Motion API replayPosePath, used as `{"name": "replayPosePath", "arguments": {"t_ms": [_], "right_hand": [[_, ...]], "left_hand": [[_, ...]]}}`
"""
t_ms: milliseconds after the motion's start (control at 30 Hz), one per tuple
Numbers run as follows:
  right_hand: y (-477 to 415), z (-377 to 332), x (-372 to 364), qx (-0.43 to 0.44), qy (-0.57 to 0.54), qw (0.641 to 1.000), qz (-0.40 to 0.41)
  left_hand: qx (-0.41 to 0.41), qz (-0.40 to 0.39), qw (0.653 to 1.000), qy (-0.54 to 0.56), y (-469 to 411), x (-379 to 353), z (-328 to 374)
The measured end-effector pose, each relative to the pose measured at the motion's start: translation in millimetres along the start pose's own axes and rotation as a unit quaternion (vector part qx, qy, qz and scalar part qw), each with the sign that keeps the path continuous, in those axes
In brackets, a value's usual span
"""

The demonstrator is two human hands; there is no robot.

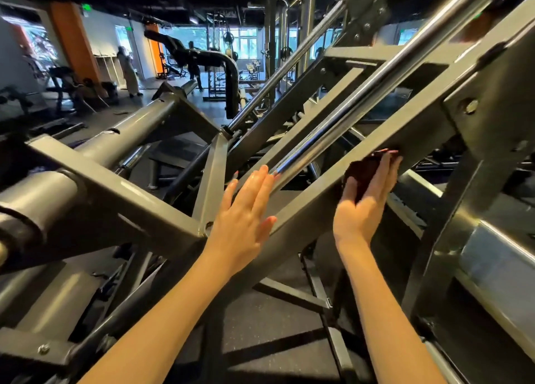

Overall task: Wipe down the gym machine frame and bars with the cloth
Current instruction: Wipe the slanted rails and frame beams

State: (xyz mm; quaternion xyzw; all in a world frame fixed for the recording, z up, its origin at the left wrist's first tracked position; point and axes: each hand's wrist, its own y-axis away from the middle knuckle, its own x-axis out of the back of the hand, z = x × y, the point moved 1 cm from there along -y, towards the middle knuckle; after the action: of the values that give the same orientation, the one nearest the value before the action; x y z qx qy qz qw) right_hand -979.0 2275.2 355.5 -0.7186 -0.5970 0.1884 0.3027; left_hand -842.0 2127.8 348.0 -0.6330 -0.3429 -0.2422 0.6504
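A grey steel gym machine frame fills the view, with a slanted grey beam running from lower left to upper right. A chrome guide bar runs parallel above that beam. My right hand presses a dark maroon cloth flat against the underside of the slanted beam, thumb on the cloth's near side. My left hand lies flat with straight fingers on the frame where the beams join, fingertips near the lower end of the chrome bar.
A second chrome bar slants up behind. A thick grey pivot tube sticks out at left. Black rubber floor shows below the frame. Other machines and a standing person are far back in the gym.
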Motion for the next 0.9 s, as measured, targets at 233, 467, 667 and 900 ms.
{"name": "replayPosePath", "arguments": {"t_ms": [233,467,667,900], "right_hand": [[32.6,21.2,-1.4,0.126,0.056,0.985,-0.101],[-65.6,7.3,24.0,0.089,-0.011,0.996,0.014],[-4.7,11.9,5.3,0.079,0.052,0.995,-0.029],[-77.9,-0.6,34.2,0.009,-0.003,0.999,0.037]], "left_hand": [[-0.034,0.024,0.997,0.065,-58.4,-17.9,18.4],[-0.043,0.044,0.996,0.063,-59.5,-19.3,17.5],[-0.028,0.035,0.996,0.077,-57.9,-18.2,21.0],[-0.012,0.006,0.996,0.088,-57.7,-12.4,23.8]]}}
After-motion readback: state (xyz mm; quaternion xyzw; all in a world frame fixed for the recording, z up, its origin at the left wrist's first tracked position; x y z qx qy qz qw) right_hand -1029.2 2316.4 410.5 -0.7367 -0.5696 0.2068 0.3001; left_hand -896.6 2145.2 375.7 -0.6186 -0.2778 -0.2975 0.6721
